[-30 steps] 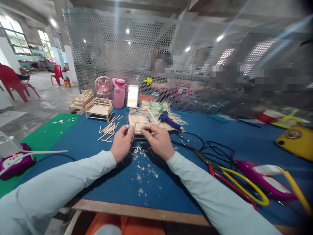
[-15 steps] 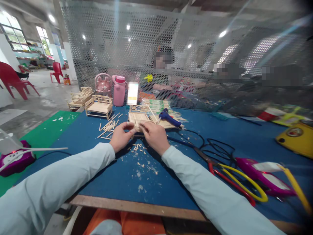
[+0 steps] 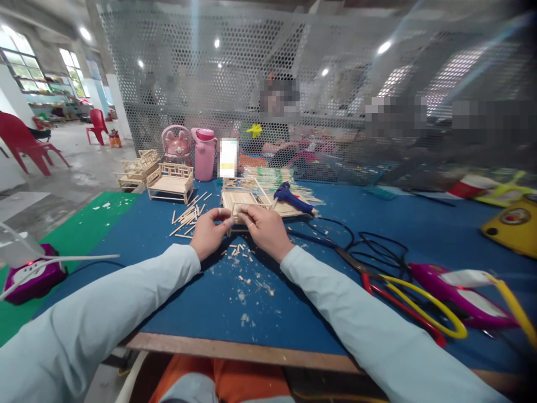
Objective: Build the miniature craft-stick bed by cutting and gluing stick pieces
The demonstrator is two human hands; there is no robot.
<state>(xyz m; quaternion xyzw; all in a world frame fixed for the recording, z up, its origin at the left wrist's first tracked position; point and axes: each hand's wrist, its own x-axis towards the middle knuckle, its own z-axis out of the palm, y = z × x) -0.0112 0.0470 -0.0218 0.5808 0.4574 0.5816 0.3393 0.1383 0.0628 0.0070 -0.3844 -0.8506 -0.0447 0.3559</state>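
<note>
My left hand and my right hand meet at the front of a small wooden stick frame on the blue table. Fingers of both hands are pinched around small pale sticks at its front edge; the exact pieces are partly hidden by the fingertips. Behind my right hand a blue glue gun lies on wooden pieces. Loose sticks are scattered left of my left hand, and short offcuts lie just in front of the hands.
Finished-looking stick benches stand at the back left, near a pink bottle and a phone. Large scissors, black cable and a purple power strip lie right. Beyond a perforated metal screen sits a person.
The view has shifted slightly, moving the objects on the right outward. Both hands stay at the frame's front edge, with the pale pieces between the fingers now lower and less visible.
</note>
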